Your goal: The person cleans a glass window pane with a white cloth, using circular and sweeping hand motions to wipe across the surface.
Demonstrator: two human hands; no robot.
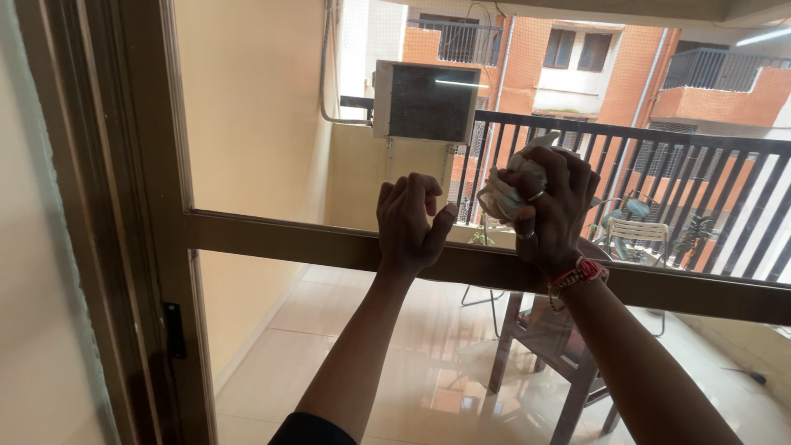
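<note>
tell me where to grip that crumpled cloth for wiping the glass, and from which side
Best gripped around its bunched middle, coming from the room side, as the right hand does now: the crumpled cloth is a soft wad with no handle, so fingers wrapped over it leave a padded face toward the glass pane. The left hand rests on the frame crossbar.

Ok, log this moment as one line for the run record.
left hand: fingers curled against glass above door crossbar | right hand: grip on crumpled cloth, pressed to glass | balcony railing behind
</note>
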